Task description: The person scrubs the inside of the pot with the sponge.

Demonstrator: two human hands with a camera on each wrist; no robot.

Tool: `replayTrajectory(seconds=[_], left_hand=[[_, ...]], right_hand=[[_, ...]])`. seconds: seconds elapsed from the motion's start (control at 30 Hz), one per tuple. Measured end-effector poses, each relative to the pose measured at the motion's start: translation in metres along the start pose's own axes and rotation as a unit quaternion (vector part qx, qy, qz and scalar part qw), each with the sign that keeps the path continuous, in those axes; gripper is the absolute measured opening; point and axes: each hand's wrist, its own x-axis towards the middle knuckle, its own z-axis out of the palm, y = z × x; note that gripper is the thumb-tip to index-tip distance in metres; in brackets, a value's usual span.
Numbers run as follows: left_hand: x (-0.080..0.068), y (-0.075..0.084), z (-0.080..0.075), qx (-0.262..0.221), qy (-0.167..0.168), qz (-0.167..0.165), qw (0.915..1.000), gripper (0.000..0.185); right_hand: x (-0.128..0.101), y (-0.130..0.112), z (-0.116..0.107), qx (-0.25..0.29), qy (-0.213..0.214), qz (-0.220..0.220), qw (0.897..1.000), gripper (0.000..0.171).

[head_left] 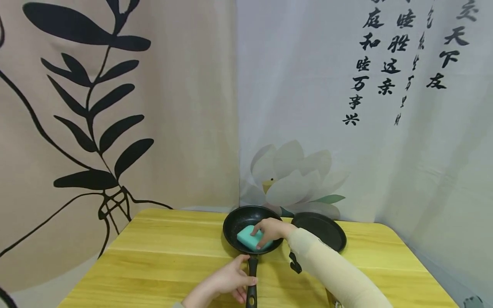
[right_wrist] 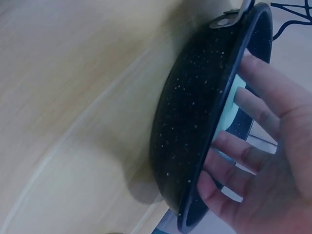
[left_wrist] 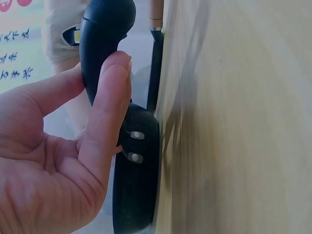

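Note:
A black speckled frying pan (head_left: 233,226) sits on the table, its handle (head_left: 252,266) toward the person. My left hand (head_left: 228,279) holds that handle between thumb and fingers; the left wrist view shows the thumb laid along the dark grip (left_wrist: 108,22), near the two rivets on the pan's side. Inside the pan lies a turquoise sponge (head_left: 246,238). My right hand (head_left: 270,231) reaches over the rim from the right and grips the sponge with thumb and fingers. From the right wrist, the sponge (right_wrist: 230,109) shows partly behind the pan's near wall.
To the right stands a flat black pan (head_left: 325,231), partly covered by the right sleeve (head_left: 331,269); its light brown handle (left_wrist: 156,14) appears in the left wrist view. The wooden table (head_left: 173,248) ends at a printed curtain (head_left: 192,107) behind.

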Motion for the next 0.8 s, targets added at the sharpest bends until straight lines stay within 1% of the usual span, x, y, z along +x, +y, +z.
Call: replayTrajectory(seconds=[0.23,0.4,0.8], left_hand=[[0.0,-0.004,-0.001,-0.004,-0.005,0.002,1.0,0.076],[0.002,-0.005,-0.001,-0.005,-0.005,0.008,0.9999,0.075],[0.003,-0.005,-0.002,-0.008,-0.008,0.005,0.9999,0.075]], right_hand=[[0.006,-0.003,0.002,0.004,-0.018,-0.003,1.0,0.043],[0.008,-0.006,0.0,0.007,-0.014,-0.008,1.0,0.043],[0.015,-0.01,0.002,0.008,-0.014,-0.003,1.0,0.044]])
